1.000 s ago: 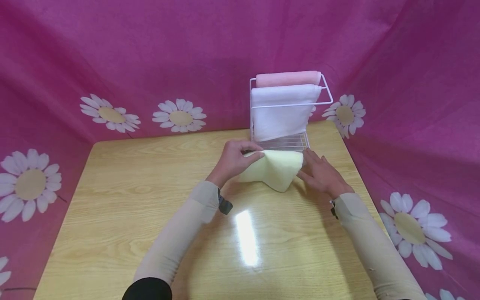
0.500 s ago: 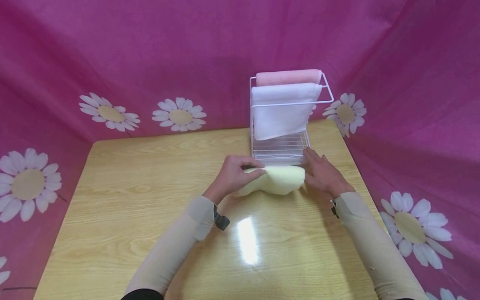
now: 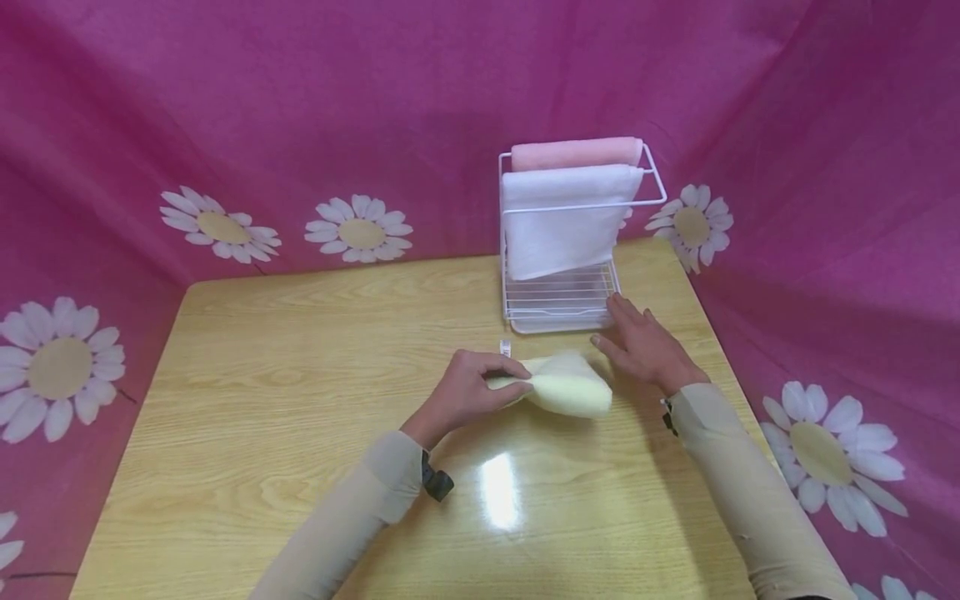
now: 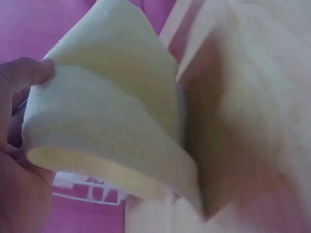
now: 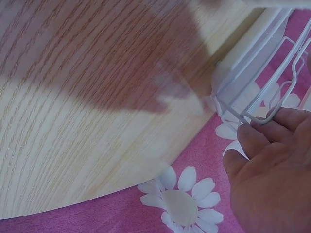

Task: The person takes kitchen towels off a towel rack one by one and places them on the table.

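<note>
My left hand (image 3: 472, 387) pinches a pale yellow towel (image 3: 566, 387) by its folded edge, thumb on one side and fingers on the other. In the left wrist view the towel (image 4: 107, 111) hangs folded over, with a looped opening at one side. A small white tag (image 3: 506, 347) sticks out behind it. My right hand (image 3: 648, 346) lies beside the white wire rack (image 3: 558, 314), its fingers extended. In the right wrist view those fingers (image 5: 286, 119) touch the rack's wire frame. A white towel (image 3: 562, 225) and a pink towel (image 3: 577, 154) hang on the rack's upper bars.
The rack stands on a white tray (image 3: 555, 326) near the back right of the wooden table (image 3: 315, 358). Pink cloth (image 3: 375, 92) with daisies encloses the back and sides. A bright reflection (image 3: 498, 492) lies on the tabletop.
My left hand has drawn the yellow towel toward me, away from the rack, uncovering the rack's front edge and tray. The towel has come away from my right hand, which stays at the rack.
</note>
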Demonstrator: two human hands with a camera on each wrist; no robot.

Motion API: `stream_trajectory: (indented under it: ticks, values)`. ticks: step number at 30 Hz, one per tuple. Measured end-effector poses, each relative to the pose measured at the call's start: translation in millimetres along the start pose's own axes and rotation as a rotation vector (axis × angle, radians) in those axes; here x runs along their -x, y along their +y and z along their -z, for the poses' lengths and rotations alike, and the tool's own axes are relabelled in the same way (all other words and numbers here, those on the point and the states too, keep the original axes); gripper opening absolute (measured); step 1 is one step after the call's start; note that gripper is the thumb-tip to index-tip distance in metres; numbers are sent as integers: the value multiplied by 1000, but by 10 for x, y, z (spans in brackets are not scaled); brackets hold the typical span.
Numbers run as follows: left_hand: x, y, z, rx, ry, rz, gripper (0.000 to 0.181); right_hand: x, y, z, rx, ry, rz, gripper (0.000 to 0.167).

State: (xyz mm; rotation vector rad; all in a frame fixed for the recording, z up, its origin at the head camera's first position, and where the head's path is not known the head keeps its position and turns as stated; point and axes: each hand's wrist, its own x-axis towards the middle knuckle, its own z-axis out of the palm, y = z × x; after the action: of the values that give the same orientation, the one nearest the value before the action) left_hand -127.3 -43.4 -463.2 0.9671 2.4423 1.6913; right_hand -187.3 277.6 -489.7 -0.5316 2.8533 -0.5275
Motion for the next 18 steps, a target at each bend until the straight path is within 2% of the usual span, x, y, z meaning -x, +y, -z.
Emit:
stream_trajectory:
  ticks: [4,8,12,18]
  values:
    - [155,-55,-110,-57,-51,-71,10,3,-3,17,1,-3,-5,81]
    - [300,-109,-223,-114,-132,-103,9,17,-7,15,-6,1,-19,82]
    - [426,-166,-300,-176,-203,-107,8,21,-20,5,-15,0,-22,84]
    - [579,-212,-359,-198,-273,-76,8,24,-43,5,-14,1,-31,85]
